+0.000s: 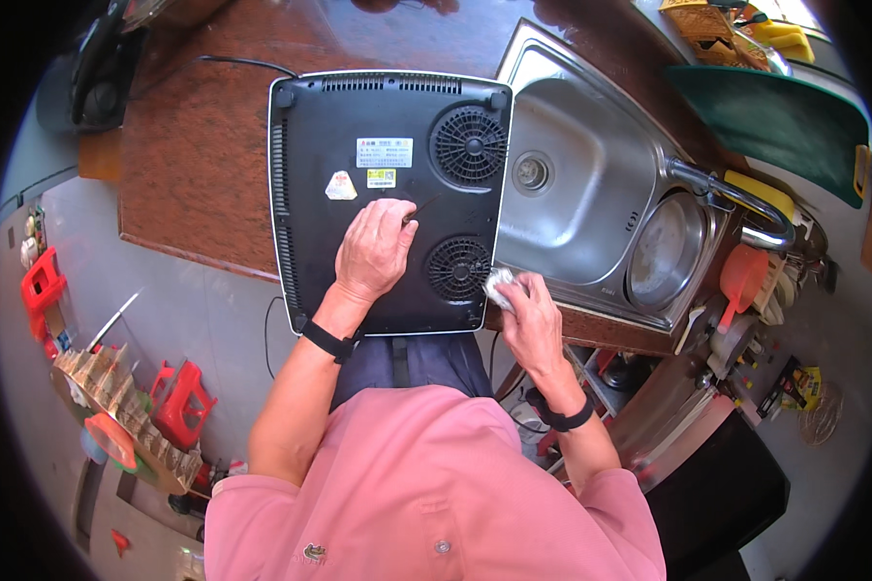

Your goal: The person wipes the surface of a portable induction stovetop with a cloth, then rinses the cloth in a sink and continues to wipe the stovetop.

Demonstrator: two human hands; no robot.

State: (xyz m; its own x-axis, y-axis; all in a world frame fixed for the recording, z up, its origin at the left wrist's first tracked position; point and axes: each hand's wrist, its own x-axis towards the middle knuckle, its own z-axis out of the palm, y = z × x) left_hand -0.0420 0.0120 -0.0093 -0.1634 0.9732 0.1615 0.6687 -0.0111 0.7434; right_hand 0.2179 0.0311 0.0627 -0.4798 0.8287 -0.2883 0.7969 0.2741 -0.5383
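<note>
An induction cooker (349,247) lies upside down before me, its black underside up and its near end reaching over the counter edge. Two round fan grilles, the far one (472,145) and the near one (461,270), run along its right side. My left hand (375,250) is above the middle of the underside, its fingers closed on a thin dark pointed tool (426,206) whose exact kind I cannot tell. In my right hand (532,319) is a crumpled whitish wad (501,287), cloth or tissue, at the cooker's right edge beside the near grille.
Right of the cooker is a steel sink (552,210) with a curved faucet (756,203) and a round metal bowl (665,243). A black cord (240,61) crosses the brown counter (196,152). Red stools (185,407) and an egg tray (127,407) are at left.
</note>
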